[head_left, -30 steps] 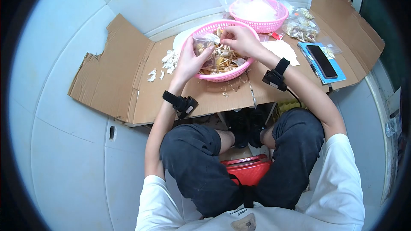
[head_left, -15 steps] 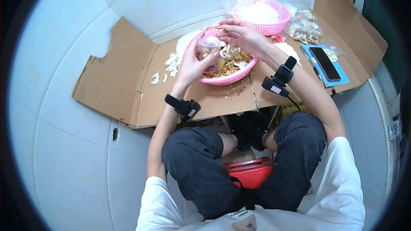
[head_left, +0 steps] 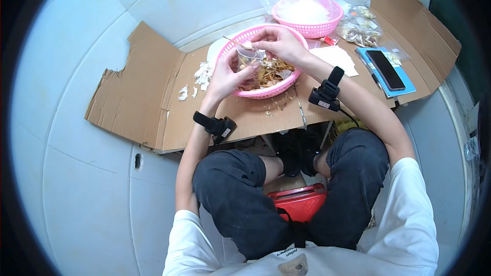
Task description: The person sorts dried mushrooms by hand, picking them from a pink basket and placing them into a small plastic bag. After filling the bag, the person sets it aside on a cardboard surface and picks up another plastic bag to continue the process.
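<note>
My left hand point(head_left: 231, 74) is closed around a small clear plastic bag point(head_left: 249, 59), which has pale pieces inside. At the bag's mouth, my right hand point(head_left: 279, 43) has its fingertips pinched together. A thin brownish strip point(head_left: 232, 41) sticks out to the left there, seemingly from those fingers. Below both hands stands a pink basket point(head_left: 266, 93) holding many thin, brownish dried strips point(head_left: 273, 74) and some pale pieces.
A second pink basket point(head_left: 309, 29) with clear plastic bags stands behind. Filled bags point(head_left: 360, 33) lie right of it. A phone point(head_left: 385, 70) rests on a blue notebook point(head_left: 406, 89). White scraps point(head_left: 203, 74) lie on the cardboard point(head_left: 250, 117). A red container point(head_left: 299, 207) sits between my legs.
My right hand has come down and left to the bag's mouth, carrying the thin strip with it. My left hand keeps holding the bag above the basket.
</note>
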